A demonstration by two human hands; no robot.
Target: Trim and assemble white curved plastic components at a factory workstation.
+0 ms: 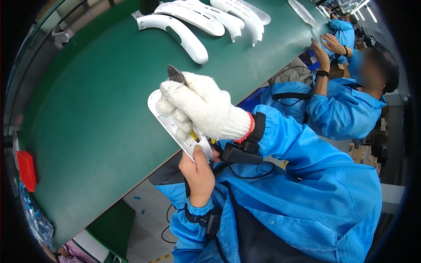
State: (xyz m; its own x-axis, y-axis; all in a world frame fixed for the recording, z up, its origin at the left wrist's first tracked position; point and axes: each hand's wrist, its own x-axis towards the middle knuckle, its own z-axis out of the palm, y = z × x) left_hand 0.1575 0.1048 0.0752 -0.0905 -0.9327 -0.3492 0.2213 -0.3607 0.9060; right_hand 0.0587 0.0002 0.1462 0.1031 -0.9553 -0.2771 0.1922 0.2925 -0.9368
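Note:
My right hand (208, 105), in a white knitted glove with a red cuff edge, is closed around a pair of pliers. Dark pointed jaws (176, 74) stick out past the glove, and a bit of yellow handle shows below it. My bare left hand (198, 177) grips the near end of a long white plastic cover (154, 101), thumb on top. Small round holes dot the cover's rounded far end. The gloved hand lies over the cover's middle and hides it; whether the pliers touch it I cannot tell.
Several curved white plastic parts (186, 38) lie at the far side of the green table (96, 109). A red bin (26, 171) and clear plastic bags (37, 215) are at the left edge. A co-worker in blue (346, 105) sits close on the right.

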